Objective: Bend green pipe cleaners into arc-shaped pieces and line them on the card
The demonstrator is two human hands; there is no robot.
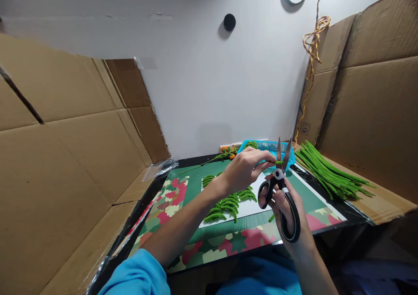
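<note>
Over the near right part of the desk (303, 190), right hand (302, 225) is clamped on the scissors (278, 173) by the loops, blades parted, tips up and away. Should be rigid with modest heft; loops are the place to hold, blades are the hazard. Left hand (244, 169) is just beside, thumb and fingertips pinched on a short green strip (279, 162) which sits at the blades; can't tell if it's between them or in front. Strip looks fuzzy, near weightless, bendy, maybe wire-cored. Not fragile, fuzz should give decent grip, but not much length to hold: pinch one end, fingertips clear of the steel

Past the wrist, white sheet (251, 208) with curved cuts (228, 204) in small piles. Loose and light, I'd guess a sleeve could drag them; lift by pinch

Off right, bundle (326, 173) of long strips: floppy-looking, likely tangles a bit, draw singles by an end

Further back, blue basket (269, 147) with more green in it, then orange flowers (225, 149) to its left
</note>
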